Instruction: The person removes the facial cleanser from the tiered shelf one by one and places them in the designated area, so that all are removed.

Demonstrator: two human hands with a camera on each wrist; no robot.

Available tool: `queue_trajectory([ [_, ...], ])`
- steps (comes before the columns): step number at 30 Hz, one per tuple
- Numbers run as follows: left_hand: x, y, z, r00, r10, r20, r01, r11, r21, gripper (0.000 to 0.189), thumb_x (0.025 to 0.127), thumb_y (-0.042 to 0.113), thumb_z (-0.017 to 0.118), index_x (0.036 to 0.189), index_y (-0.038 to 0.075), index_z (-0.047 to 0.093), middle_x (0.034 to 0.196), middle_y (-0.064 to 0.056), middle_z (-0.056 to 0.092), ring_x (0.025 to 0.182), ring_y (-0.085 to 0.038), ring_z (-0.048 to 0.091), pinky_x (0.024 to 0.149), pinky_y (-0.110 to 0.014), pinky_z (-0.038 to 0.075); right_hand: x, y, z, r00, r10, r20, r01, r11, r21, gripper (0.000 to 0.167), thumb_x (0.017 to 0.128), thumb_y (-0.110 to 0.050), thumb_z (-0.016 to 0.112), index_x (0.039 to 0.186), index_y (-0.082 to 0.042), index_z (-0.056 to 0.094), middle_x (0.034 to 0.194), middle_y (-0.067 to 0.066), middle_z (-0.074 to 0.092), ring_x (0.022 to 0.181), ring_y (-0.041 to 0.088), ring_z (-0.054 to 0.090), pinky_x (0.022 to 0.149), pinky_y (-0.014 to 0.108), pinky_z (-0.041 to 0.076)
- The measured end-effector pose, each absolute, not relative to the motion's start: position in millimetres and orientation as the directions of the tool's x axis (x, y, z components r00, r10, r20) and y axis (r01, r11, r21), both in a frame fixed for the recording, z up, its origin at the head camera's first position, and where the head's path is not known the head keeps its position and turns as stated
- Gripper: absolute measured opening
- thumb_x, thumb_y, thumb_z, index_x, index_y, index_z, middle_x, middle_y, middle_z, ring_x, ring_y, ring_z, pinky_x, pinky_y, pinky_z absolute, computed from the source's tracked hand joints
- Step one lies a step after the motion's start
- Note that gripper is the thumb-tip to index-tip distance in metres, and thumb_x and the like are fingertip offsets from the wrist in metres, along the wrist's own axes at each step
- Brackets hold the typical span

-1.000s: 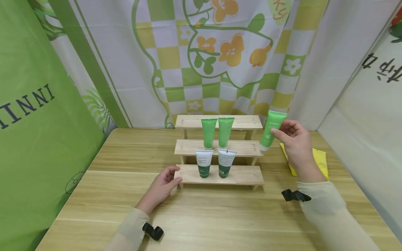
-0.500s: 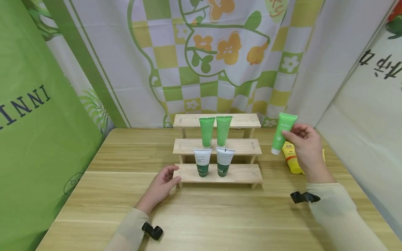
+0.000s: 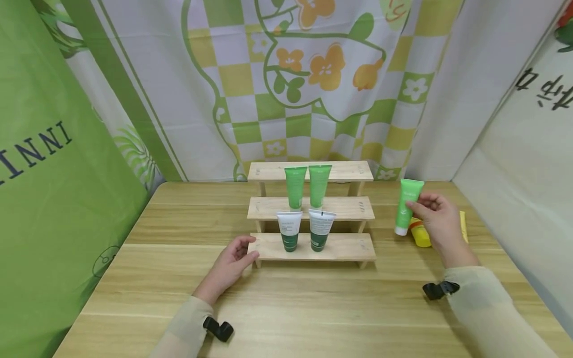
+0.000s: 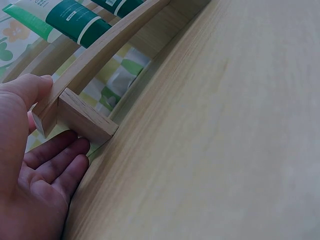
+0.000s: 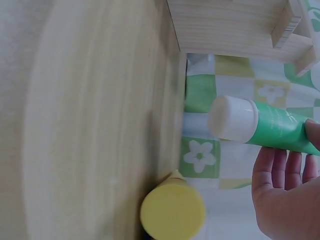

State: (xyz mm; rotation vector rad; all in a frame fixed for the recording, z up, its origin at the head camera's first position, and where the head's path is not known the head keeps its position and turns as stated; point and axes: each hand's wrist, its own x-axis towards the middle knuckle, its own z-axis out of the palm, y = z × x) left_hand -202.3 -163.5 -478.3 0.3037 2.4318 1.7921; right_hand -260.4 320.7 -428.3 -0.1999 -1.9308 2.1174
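A light green squeeze tube (image 3: 407, 201) with a white cap is pinched between thumb and fingers of my right hand (image 3: 438, 226), cap down, to the right of the wooden tiered display shelf (image 3: 349, 247). Its white cap (image 5: 232, 119) hangs above the table in the right wrist view. Beneath that hand lies a yellow tube (image 3: 422, 236), partly hidden. My left hand (image 3: 230, 266) grips the left end of the bottom step, thumb on top (image 4: 37, 90), other fingers beside the support leg (image 4: 85, 117). Two green tubes (image 3: 295, 188) stand on the middle step. Two white-and-dark-green tubes (image 3: 290, 232) stand on the bottom step.
The wood-grain table (image 3: 295, 308) runs back to a patterned curtain (image 3: 286, 134). A green printed cloth (image 3: 53, 199) borders the left side, and a pale wall covering (image 3: 528, 174) the right. The shelf's top step (image 3: 264, 171) is bare at its left end.
My right hand has carried the green tube rightward, away from the shelf, then lowered it toward the table. The left hand keeps its place on the shelf.
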Motion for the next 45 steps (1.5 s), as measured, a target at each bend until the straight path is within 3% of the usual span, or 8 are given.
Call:
queue_trajectory([
  [8, -203, -163, -482, -0.976, 0.214, 0.038, 0.096, 0.267, 0.959, 0.037, 0.096, 0.017, 0.066, 0.128, 0.003, 0.054, 0.130, -0.014, 0.058, 0.122, -0.029, 0.051, 0.106, -0.049, 0.036, -260, 329, -440, -0.959, 0.280, 0.043, 0.005, 0.166, -0.986, 0.031, 0.086, -0.017, 0.078, 0.106, -0.008, 0.056, 0.092, -0.007, 0.058, 0.085, 0.007, 0.052, 0.068, 0.015, 0.050],
  [16, -217, -171, -515, -0.976, 0.205, 0.068, 0.121, 0.260, 0.958, 0.041, 0.093, 0.035, 0.069, 0.127, 0.016, 0.057, 0.127, -0.005, 0.059, 0.118, -0.022, 0.053, 0.104, -0.047, 0.039, -259, 335, -449, -0.961, 0.273, 0.049, 0.040, 0.311, -0.950, 0.032, 0.088, -0.023, 0.076, 0.109, -0.011, 0.056, 0.094, -0.011, 0.058, 0.086, 0.004, 0.054, 0.070, 0.016, 0.051],
  [24, -217, -170, -516, -0.979, 0.195, 0.060, 0.113, 0.271, 0.956, 0.039, 0.093, 0.034, 0.069, 0.126, 0.017, 0.058, 0.125, -0.002, 0.060, 0.116, -0.020, 0.055, 0.102, -0.044, 0.041, -257, 337, -450, -0.971, 0.235, 0.037, 0.033, 0.289, -0.957, 0.032, 0.089, -0.021, 0.075, 0.110, -0.009, 0.053, 0.095, -0.010, 0.056, 0.085, 0.003, 0.054, 0.071, 0.016, 0.051],
  [38, -209, -165, -492, -0.979, 0.202, 0.029, 0.088, 0.289, 0.953, 0.036, 0.096, 0.015, 0.065, 0.129, 0.005, 0.054, 0.128, -0.012, 0.058, 0.119, -0.026, 0.053, 0.104, -0.045, 0.038, -268, 340, -450, -0.972, 0.232, 0.027, 0.070, 0.400, -0.914, 0.042, 0.090, -0.027, 0.073, 0.116, -0.001, 0.052, 0.094, -0.006, 0.056, 0.079, 0.003, 0.056, 0.068, 0.018, 0.052],
  [45, -210, -166, -494, -0.979, 0.203, 0.031, 0.091, 0.294, 0.952, 0.035, 0.096, 0.015, 0.065, 0.129, 0.006, 0.055, 0.126, -0.011, 0.059, 0.116, -0.026, 0.054, 0.102, -0.045, 0.039, -270, 343, -448, -0.957, 0.284, -0.056, 0.117, 0.203, -0.972, 0.019, 0.094, -0.013, 0.065, 0.108, -0.012, 0.053, 0.094, -0.006, 0.057, 0.080, 0.004, 0.061, 0.069, 0.024, 0.055],
])
